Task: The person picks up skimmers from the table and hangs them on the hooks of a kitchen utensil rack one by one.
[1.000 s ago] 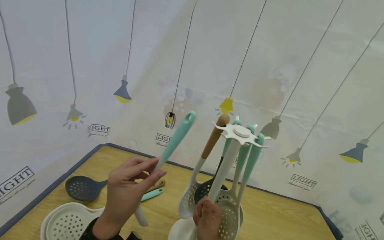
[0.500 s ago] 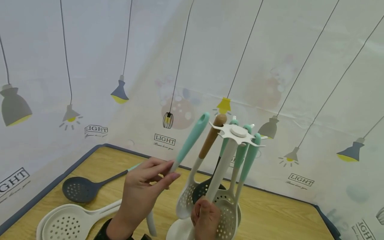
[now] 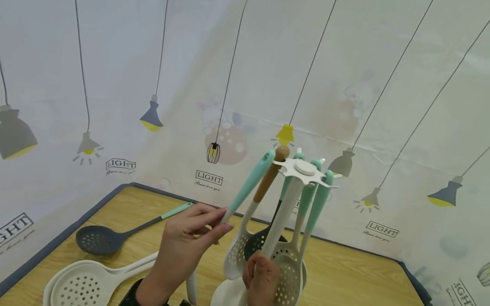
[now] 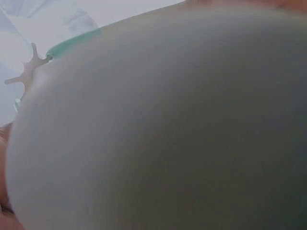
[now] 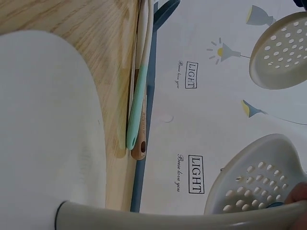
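Note:
My left hand pinches the pale shaft of a mint-handled skimmer between thumb and fingers. Its handle end, with a hanging hole, overlaps the rim of the white utensil rack. The skimmer's perforated head shows in the right wrist view, and a pale surface fills most of the left wrist view. My right hand grips the rack's pole low down. From the rack hang a brown-handled white skimmer, a dark skimmer and grey mint-handled utensils, one a perforated skimmer.
A dark skimmer with a mint handle lies on the wooden table at the left. Two stacked white utensils, the top one a perforated skimmer, lie nearer me. The white rack base stands on the table. Behind hangs a lamp-printed cloth.
My left hand has moved right with the skimmer, bringing its handle end from well left of the rack to the rack's rim beside the brown handle. My right hand keeps its grip.

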Demonstrator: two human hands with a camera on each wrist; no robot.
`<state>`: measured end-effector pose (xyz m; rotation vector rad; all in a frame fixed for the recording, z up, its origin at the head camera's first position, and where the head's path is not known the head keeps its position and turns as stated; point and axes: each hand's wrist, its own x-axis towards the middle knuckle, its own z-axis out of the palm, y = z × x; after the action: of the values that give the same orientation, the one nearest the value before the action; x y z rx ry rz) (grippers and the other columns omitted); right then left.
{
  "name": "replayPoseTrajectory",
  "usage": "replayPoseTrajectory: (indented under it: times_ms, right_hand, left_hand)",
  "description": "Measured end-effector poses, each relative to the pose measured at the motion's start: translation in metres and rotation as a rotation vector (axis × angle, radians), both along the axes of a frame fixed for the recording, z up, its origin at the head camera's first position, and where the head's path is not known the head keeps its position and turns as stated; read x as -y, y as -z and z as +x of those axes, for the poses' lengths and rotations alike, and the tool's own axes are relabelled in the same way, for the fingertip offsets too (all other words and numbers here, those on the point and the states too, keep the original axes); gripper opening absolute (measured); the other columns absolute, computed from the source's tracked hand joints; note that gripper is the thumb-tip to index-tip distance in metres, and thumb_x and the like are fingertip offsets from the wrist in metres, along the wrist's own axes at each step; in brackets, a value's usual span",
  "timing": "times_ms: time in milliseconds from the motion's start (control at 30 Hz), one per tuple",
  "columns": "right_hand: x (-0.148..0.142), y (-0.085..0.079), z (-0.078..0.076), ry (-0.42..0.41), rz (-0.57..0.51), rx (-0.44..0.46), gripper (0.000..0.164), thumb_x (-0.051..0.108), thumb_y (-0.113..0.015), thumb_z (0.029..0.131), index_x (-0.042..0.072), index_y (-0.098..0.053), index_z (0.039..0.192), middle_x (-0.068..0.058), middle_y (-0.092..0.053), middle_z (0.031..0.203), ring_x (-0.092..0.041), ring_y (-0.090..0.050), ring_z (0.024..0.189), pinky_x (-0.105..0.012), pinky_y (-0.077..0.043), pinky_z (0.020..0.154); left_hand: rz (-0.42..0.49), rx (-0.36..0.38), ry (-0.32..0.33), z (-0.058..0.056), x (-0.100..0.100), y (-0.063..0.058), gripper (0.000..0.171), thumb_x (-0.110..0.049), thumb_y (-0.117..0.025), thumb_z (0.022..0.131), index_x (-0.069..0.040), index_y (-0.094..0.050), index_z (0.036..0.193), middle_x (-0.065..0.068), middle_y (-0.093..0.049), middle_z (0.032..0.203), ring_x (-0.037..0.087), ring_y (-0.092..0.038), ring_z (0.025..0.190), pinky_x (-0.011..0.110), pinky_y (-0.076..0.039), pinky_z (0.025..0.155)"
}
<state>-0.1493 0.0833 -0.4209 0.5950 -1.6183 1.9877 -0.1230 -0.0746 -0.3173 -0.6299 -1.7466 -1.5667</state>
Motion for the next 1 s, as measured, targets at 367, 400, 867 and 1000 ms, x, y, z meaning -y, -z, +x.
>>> replayPoseTrajectory:
  times_ms: [367,400,867,1000]
  right_hand:
    - [0.002,-0.003,0.004,-0.004,-0.021,0.061,0.068,0.044,-0.037,0.108,-0.006,-0.032,0.063,-0.017,-0.021,0.047,-0.018,-0.018,0.037,-0.024,-0.019,0.028]
    - [0.002,-0.003,0.004,-0.004,-0.019,0.066,0.068,0.044,-0.036,0.108,-0.007,-0.031,0.063,-0.017,-0.021,0.048,-0.018,-0.018,0.038,-0.025,-0.018,0.028]
    - [-0.001,0.000,0.003,0.002,0.000,0.100,0.068,0.044,-0.032,0.109,-0.007,-0.031,0.063,-0.017,-0.023,0.048,-0.017,-0.019,0.038,-0.027,-0.019,0.030]
    - [-0.002,0.000,0.001,-0.011,0.001,0.096,0.070,0.046,-0.034,0.108,-0.007,-0.031,0.063,-0.018,-0.023,0.048,-0.014,-0.020,0.039,-0.025,-0.019,0.030]
  left_hand:
    - [-0.021,0.011,0.062,0.000,0.000,0.001,0.027,0.000,-0.074,0.088,0.001,-0.075,0.116,0.010,-0.070,0.096,0.002,-0.065,0.073,0.025,-0.058,0.055]
    - [-0.021,0.014,0.072,0.000,0.000,0.001,0.028,0.000,-0.074,0.088,0.001,-0.075,0.116,0.010,-0.070,0.096,0.002,-0.065,0.074,0.025,-0.058,0.056]
    - [-0.128,0.202,0.097,-0.001,-0.006,0.006,0.021,-0.020,-0.075,0.092,-0.015,-0.078,0.112,0.001,-0.075,0.099,0.003,-0.070,0.086,0.028,-0.061,0.067]
    - [-0.164,0.207,0.080,0.000,-0.005,0.011,0.021,-0.022,-0.074,0.092,-0.016,-0.078,0.111,0.000,-0.075,0.098,0.004,-0.071,0.086,0.027,-0.061,0.069]
